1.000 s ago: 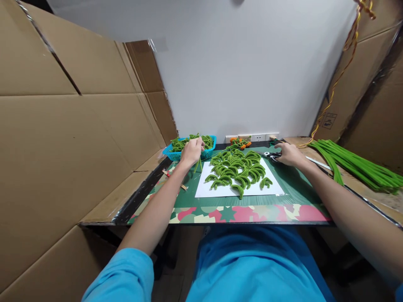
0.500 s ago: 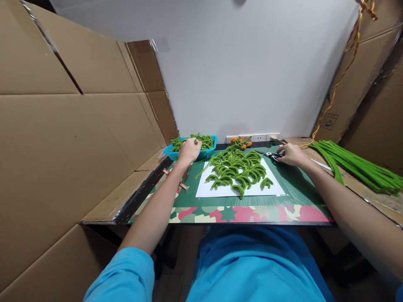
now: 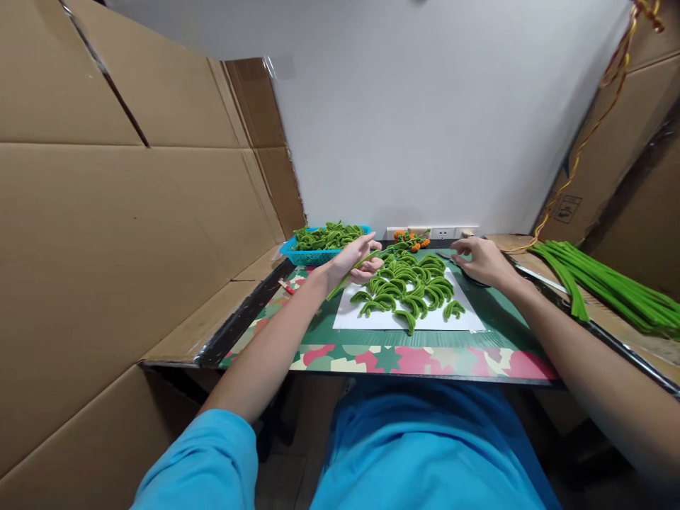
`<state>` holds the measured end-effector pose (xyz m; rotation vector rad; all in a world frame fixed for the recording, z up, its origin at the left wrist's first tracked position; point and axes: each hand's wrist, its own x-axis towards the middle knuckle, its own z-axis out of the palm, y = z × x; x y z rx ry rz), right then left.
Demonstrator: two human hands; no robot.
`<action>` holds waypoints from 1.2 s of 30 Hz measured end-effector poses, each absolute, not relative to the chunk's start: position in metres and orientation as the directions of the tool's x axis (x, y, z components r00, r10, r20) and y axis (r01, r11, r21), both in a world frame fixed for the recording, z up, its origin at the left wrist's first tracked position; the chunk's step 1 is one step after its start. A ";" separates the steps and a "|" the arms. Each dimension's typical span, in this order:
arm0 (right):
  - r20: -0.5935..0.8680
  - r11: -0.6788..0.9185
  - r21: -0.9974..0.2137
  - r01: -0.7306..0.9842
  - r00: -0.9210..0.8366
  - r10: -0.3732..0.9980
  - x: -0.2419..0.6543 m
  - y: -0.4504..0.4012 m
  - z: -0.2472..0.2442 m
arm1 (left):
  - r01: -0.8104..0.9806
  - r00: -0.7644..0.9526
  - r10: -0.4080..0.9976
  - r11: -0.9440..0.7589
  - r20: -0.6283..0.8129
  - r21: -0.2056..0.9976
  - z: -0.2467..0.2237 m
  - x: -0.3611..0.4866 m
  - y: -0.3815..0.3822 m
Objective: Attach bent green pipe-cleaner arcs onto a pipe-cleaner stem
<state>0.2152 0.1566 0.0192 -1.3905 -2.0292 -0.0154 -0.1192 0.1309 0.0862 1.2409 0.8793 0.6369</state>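
Observation:
My left hand [image 3: 357,262] is turned partly palm up in front of the basket, its fingers curled round a long thin green stem [image 3: 340,285] that slants toward the back of the table. My right hand [image 3: 475,258] is closed over the scissors [image 3: 477,282]; a dark handle shows below the palm and the blades point left. Between the hands, many curved green fuzzy leaf pieces [image 3: 404,283] lie on a white sheet [image 3: 348,321]. At the back is a small bunch of orange fuzzy flowers [image 3: 419,241] with green stems.
A blue basket [image 3: 313,258] heaped with green fuzzy pieces stands at the back left. Long green pipe cleaners [image 3: 610,283] lie on cardboard to the right. A red clip-like stick [image 3: 285,287] is near the table's left side. Cardboard walls [image 3: 185,212] flank the table; power sockets [image 3: 443,232] line the back.
My left hand has left the basket, moved right and closed round the green stem. Slightly to the left and farther over the scissors is my right hand. The camera view has shifted a little.

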 end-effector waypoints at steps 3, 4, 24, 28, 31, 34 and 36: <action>0.632 0.702 -0.420 0.575 -0.370 0.681 0.185 0.132 0.029 | 0.009 0.580 0.796 0.207 -0.173 0.978 0.081 -0.099 0.116; 0.650 0.750 -0.440 0.493 -0.402 0.645 0.175 0.124 0.031 | 0.022 0.604 0.776 0.211 -0.181 0.977 0.079 -0.092 0.110; 0.840 0.624 -0.294 0.724 -0.117 0.530 0.166 0.118 0.030 | 0.036 0.507 0.862 -0.028 0.006 0.999 0.080 -0.082 0.104; 0.833 0.643 -0.293 0.707 -0.141 0.535 0.166 0.120 0.029 | -0.030 0.527 0.850 0.024 -0.004 0.999 0.080 -0.083 0.105; 0.802 0.729 -0.347 0.590 -0.217 0.557 0.161 0.121 0.028 | -0.064 0.554 0.832 0.006 0.031 0.998 0.080 -0.085 0.105; 0.791 0.782 -0.396 0.481 -0.253 0.556 0.155 0.119 0.029 | -0.035 0.548 0.833 -0.064 0.073 0.997 0.079 -0.086 0.105; 0.798 0.798 -0.389 0.461 -0.264 0.542 0.152 0.116 0.031 | 0.008 0.531 0.843 -0.106 0.085 0.994 0.077 -0.085 0.105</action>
